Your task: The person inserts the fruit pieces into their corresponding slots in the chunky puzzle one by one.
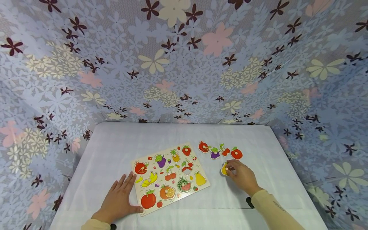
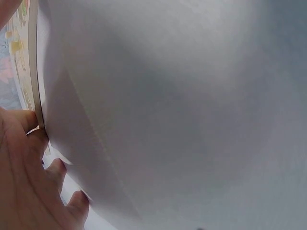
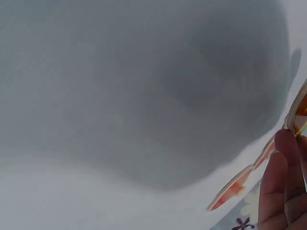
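— Yellow piece (image 1: pixel 223 170): where, by the head view?
— Off the fruit board (image 1: pixel 156 191), about its three o'clock. Right hand (image 1: pixel 242 177) pinches it; which fruit, the fingers hide.
— Neighbours?
— Pomegranate piece (image 1: pixel 203 147), grape piece (image 1: pixel 214 154), cherry piece (image 1: pixel 224 152), apple piece (image 1: pixel 236 154): an arc from the yellow piece's half past ten round to one o'clock. Left hand (image 1: pixel 120 196) at the board's half past eight, fingers spread, grasping nothing, touching the edge.
— Left wrist view?
— Board edge toward ten o'clock, hand at eight; fingertips meet the edge. Judgement: light, flat pressure there should steady the board without tipping it.
— Right wrist view?
— Yellow piece cut off at three o'clock, fingertips against its rim; two reddish pieces lower, toward half past four. Knob under the fingers? Cannot tell.
— Handling advice?
— As judged: pinch lightly, lift straight clear of the neighbours, tilt the face into sight, and match outline to recess before pressing; turn rather than force.
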